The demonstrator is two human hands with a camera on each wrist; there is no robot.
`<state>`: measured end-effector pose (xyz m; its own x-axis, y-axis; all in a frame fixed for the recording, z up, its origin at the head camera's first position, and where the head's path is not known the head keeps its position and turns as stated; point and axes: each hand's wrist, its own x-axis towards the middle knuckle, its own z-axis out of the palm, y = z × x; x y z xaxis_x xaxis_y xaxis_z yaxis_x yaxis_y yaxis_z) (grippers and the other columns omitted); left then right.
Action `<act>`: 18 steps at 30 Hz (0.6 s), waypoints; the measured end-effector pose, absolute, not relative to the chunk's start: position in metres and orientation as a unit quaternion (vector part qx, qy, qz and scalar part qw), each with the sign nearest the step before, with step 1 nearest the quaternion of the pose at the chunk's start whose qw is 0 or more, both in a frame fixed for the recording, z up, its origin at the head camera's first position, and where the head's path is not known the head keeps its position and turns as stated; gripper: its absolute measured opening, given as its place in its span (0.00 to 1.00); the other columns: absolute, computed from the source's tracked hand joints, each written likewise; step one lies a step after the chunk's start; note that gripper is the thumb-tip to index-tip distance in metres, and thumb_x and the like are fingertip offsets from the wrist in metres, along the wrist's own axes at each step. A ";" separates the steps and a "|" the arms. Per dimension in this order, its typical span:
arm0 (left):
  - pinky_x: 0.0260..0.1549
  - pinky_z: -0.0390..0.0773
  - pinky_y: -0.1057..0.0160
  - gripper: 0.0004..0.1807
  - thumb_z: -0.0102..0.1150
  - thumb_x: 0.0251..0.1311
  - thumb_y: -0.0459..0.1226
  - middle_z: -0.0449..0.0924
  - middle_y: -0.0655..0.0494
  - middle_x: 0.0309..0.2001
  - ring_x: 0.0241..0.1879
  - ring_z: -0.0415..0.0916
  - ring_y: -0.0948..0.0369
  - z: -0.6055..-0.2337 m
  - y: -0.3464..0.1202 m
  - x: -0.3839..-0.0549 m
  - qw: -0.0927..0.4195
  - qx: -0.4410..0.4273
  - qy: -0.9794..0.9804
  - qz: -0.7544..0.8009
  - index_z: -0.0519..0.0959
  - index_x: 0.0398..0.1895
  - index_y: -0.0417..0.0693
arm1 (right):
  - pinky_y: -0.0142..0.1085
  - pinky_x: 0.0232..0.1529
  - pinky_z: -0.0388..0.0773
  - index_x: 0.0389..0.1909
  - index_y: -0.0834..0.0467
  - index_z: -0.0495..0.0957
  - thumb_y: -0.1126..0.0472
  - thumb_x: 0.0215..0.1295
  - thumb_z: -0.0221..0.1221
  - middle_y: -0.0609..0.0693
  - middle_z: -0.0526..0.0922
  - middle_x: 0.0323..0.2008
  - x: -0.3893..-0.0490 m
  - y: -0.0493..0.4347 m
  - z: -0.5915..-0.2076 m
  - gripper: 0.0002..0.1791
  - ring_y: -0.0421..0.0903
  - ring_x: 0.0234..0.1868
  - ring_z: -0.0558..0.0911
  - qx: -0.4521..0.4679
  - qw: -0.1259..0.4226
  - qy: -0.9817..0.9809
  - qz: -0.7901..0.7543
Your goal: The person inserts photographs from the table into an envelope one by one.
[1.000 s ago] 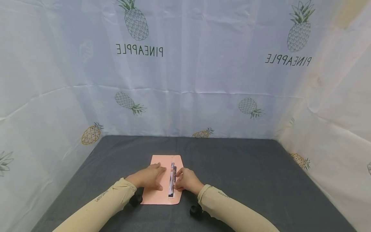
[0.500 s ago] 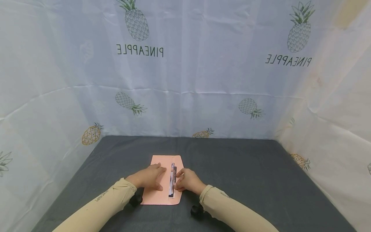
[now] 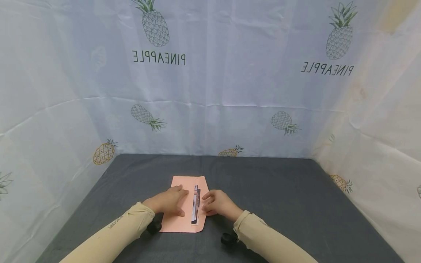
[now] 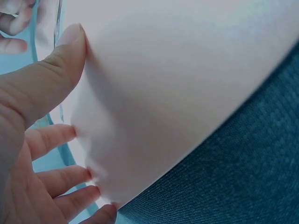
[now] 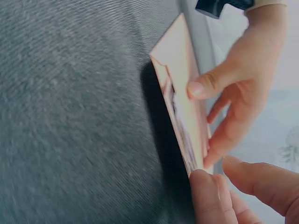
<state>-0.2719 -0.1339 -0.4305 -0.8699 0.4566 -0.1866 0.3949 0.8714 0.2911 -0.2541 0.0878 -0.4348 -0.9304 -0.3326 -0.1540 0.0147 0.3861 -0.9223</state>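
Note:
A pink envelope [image 3: 181, 223] lies on the dark table with its flap side to the right. Photo-like printed cards [image 3: 195, 208] show as a narrow strip in its opening. My left hand [image 3: 169, 200] rests on the envelope's left part with thumb and fingers spread; in the left wrist view its fingertips [image 4: 88, 173] touch the pink paper. Beside the flap is my right hand [image 3: 221, 204], fingers loosely bent at the flap's right edge. The right wrist view shows its thumb and fingers apart, with nothing pinched between them.
A dark cloth covers the table [image 3: 269, 204]. White curtains [image 3: 210, 80] printed with pineapples hang behind and at both sides. Black wrist devices [image 3: 229, 239] sit under both forearms, which wear beige sleeves [image 3: 263, 233].
My right hand has drawn back a little to the right, away from the cards and the opening. The left hand and the envelope stay where they were.

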 end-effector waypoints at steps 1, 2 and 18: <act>0.66 0.62 0.45 0.43 0.74 0.47 0.48 0.59 0.37 0.71 0.71 0.56 0.44 -0.430 -0.134 -0.272 0.126 0.221 0.959 0.122 0.68 0.67 0.42 | 0.40 0.30 0.84 0.44 0.69 0.77 0.74 0.53 0.66 0.56 0.83 0.28 -0.254 0.090 -0.433 0.16 0.47 0.28 0.85 -0.097 0.158 0.819 -0.544; 0.66 0.62 0.45 0.44 0.74 0.47 0.48 0.59 0.37 0.71 0.71 0.56 0.44 -0.429 -0.134 -0.271 0.126 0.220 0.960 0.121 0.68 0.67 0.42 | 0.40 0.30 0.84 0.44 0.68 0.77 0.74 0.53 0.66 0.55 0.83 0.28 -0.254 0.091 -0.431 0.16 0.47 0.28 0.84 -0.097 0.156 0.821 -0.541; 0.62 0.68 0.45 0.39 0.68 0.53 0.54 0.66 0.40 0.68 0.69 0.62 0.46 -0.415 -0.133 -0.272 0.089 0.248 0.957 0.122 0.71 0.66 0.45 | 0.40 0.34 0.84 0.50 0.65 0.77 0.62 0.64 0.62 0.58 0.83 0.36 -0.261 0.125 -0.407 0.16 0.49 0.34 0.84 -0.127 0.101 0.856 -0.490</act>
<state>-0.2721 -0.1331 -0.4148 -0.8607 0.4971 -0.1097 0.4535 0.8466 0.2786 -0.2612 0.1252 -0.4068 -0.9473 -0.3167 -0.0477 -0.1192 0.4870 -0.8653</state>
